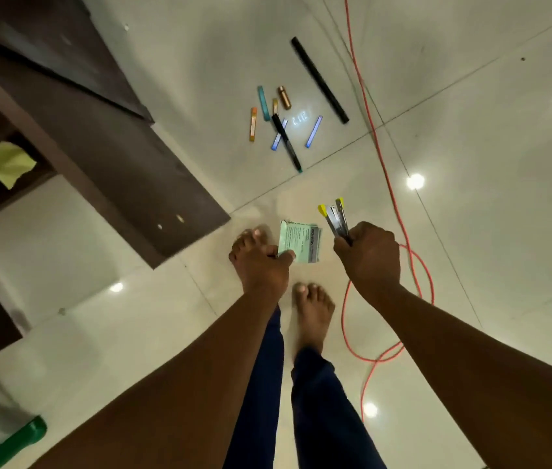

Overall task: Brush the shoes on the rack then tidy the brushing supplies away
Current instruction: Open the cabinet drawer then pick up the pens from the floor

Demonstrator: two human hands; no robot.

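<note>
Two bare forearms reach out over the tiled floor [98,252]. The left hand [261,269] pinches a pale green packet [300,243] with curled fingers; the right hand [367,255] grips a bundle of yellow-tipped sticks [335,216]. Ahead on the floor lie loose pens [286,142], a black tube [319,79] and an orange cable [383,164]. A dark wooden unit [105,137] stands to the left; no shoes or brush can be made out.

Dim, glare-spotted floor [437,96], wide-angle warp
</note>
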